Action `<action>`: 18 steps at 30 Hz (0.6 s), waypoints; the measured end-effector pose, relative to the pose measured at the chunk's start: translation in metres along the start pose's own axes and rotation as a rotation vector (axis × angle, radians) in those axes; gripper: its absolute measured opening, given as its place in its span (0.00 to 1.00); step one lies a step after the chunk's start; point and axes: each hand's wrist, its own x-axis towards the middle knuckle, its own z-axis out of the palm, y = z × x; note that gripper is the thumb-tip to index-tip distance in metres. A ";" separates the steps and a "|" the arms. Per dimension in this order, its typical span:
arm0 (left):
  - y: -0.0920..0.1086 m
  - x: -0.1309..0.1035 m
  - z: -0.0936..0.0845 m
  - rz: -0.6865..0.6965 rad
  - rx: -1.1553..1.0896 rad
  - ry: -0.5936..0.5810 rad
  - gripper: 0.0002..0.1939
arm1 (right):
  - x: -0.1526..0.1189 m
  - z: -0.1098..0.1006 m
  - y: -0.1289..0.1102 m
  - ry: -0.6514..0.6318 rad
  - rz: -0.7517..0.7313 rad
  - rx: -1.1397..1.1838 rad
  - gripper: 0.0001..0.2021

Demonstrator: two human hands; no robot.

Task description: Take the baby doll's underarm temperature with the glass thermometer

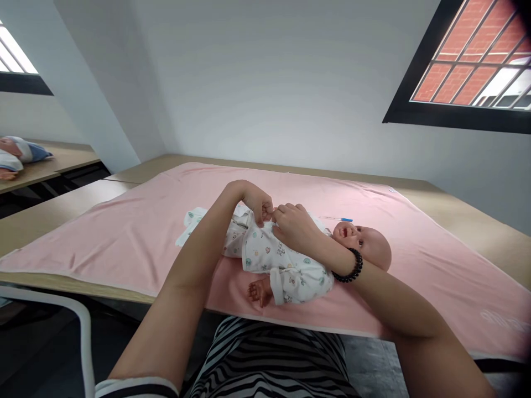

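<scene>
A baby doll (pixel 305 276) in a white printed shirt and trousers lies on its back, head to the right. My left hand (pixel 258 204) bends over the doll's middle, fingers closed in a pinch at the far side of the shirt. Close beside it, my right hand (pixel 295 225) is closed too, its curled fingers on the shirt near the doll's far arm. That arm and the exact bit of cloth pinched are mostly hidden behind my fingers. The doll's near hand (pixel 260 291) sticks out of a folded cuff. A black bead bracelet (pixel 352 268) circles my right wrist.
A pink cloth (pixel 157 232) covers most of the wooden table (pixel 464 215). Beyond the doll's head lies a thin blue-tipped stick (pixel 346 220). Another doll (pixel 29 152) rests on a table at far left. A white curved metal bar (pixel 85 331) stands at lower left.
</scene>
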 end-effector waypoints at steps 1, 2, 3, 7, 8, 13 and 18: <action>0.000 -0.001 0.000 -0.002 0.002 0.001 0.13 | 0.000 0.000 0.000 0.002 0.003 -0.001 0.12; 0.001 -0.002 0.000 -0.005 0.003 0.005 0.13 | 0.000 -0.001 0.000 0.003 0.005 0.000 0.12; 0.002 -0.003 0.000 -0.012 0.002 0.011 0.13 | 0.000 -0.001 0.000 0.005 0.009 0.001 0.12; 0.005 -0.008 0.001 -0.078 0.006 0.049 0.10 | 0.000 0.001 0.000 0.034 0.027 -0.007 0.11; 0.005 -0.008 0.001 -0.091 0.008 0.054 0.11 | 0.000 0.002 0.000 0.042 0.028 -0.011 0.11; 0.002 -0.010 0.000 -0.123 0.037 0.051 0.15 | 0.001 0.005 0.000 0.058 0.029 -0.016 0.12; 0.000 -0.012 -0.002 -0.154 0.031 0.045 0.24 | -0.001 0.002 0.002 0.048 0.000 0.045 0.12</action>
